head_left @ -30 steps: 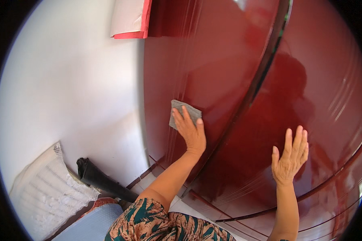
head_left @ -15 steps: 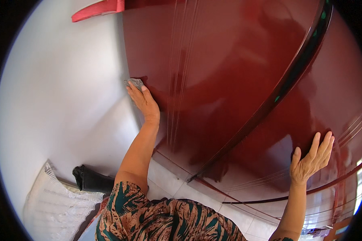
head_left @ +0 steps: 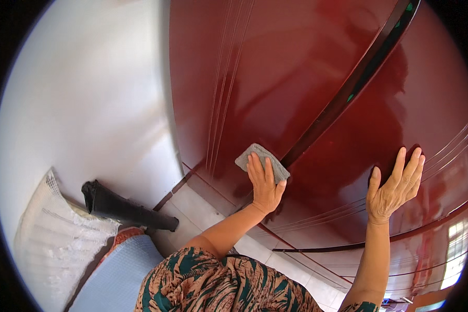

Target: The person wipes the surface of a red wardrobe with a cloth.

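A folded grey cloth (head_left: 277, 165) lies against the glossy dark red wardrobe door (head_left: 291, 99). My left hand (head_left: 265, 190) holds it there, fingers outstretched over it, close to the lower end of the dark gap (head_left: 366, 73) between two doors. On the door panel to the right of that gap, my right hand (head_left: 393, 188) rests flat with its fingers spread and nothing in it. Thin vertical grooves (head_left: 223, 78) run down the left door, and the shiny surface mirrors dark shapes.
A white wall (head_left: 99, 88) meets the wardrobe's left side. Lower left are a black rolled tube (head_left: 130, 210), a white lacy cloth (head_left: 57, 244) and a light blue quilted surface (head_left: 120, 273). Pale floor tiles (head_left: 195, 200) show below the doors.
My left hand and the cloth have moved from the door's left edge rightward and down to near the gap. My right hand stays on its panel. The view has shifted somewhat.
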The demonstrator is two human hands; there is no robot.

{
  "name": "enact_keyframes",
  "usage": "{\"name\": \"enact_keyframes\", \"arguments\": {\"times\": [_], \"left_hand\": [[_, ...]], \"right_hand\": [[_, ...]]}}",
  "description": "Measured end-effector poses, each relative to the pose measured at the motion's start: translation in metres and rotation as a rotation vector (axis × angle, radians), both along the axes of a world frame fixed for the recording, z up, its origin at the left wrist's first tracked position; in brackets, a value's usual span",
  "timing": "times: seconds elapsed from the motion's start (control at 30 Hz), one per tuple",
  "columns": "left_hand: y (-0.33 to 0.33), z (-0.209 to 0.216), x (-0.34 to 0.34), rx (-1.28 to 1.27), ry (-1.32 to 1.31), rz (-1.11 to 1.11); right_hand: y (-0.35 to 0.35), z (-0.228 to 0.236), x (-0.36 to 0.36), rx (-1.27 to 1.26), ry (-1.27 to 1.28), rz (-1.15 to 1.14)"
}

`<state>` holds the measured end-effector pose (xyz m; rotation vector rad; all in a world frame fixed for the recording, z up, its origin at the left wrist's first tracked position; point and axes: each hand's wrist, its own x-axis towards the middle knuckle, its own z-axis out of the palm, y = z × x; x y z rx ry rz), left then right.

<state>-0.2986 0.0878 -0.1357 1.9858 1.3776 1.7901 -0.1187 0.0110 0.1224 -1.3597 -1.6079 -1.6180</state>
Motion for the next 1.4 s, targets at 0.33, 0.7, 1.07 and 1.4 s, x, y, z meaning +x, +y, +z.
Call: {"name": "enact_keyframes", "arguments": {"times": [0.33, 0.7, 1.07, 1.4], "left_hand": [[0.108, -0.001, -0.123, -0.541, -0.807, 0.281], [0.176, -0.010, -0.231, -0.682, -1.239, 0.119], [0.106, -0.160, -0.075, -0.752, -1.828, 0.050], [0.018, 0.007, 0.013, -0.793, -1.290, 0.103]], "right_hand": [[0.001, 0.002, -0.005, 0.019, 0.012, 0.035], [0.004, -0.003, 0.001, 0.036, 0.018, -0.003], [0.006, 0.001, -0.003, 0.057, 0.004, 0.034], [-0.001, -0.004, 0.009, -0.011, 0.022, -0.002]]}}
